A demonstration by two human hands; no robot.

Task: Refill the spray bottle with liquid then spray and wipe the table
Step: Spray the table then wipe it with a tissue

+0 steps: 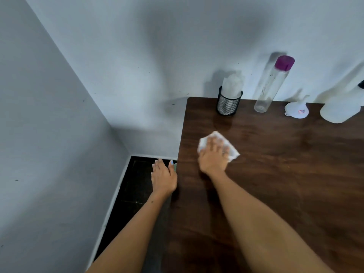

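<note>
My right hand [213,156] presses flat on a white paper towel [232,150] lying on the dark wooden table [275,184], near its left side. My left hand [163,177] hangs just off the table's left edge, fingers apart, thumb by the edge, holding nothing. A white spray bottle [340,109] stands at the far right back, partly cut off by the frame. A small white funnel [297,110] sits upside down beside it. A tall clear bottle with a purple cap [271,85] stands against the wall.
A black mesh cup [228,104] stuffed with white paper towels stands at the table's back left corner. White walls close in behind and to the left. Dark floor [134,184] shows in the gap left of the table.
</note>
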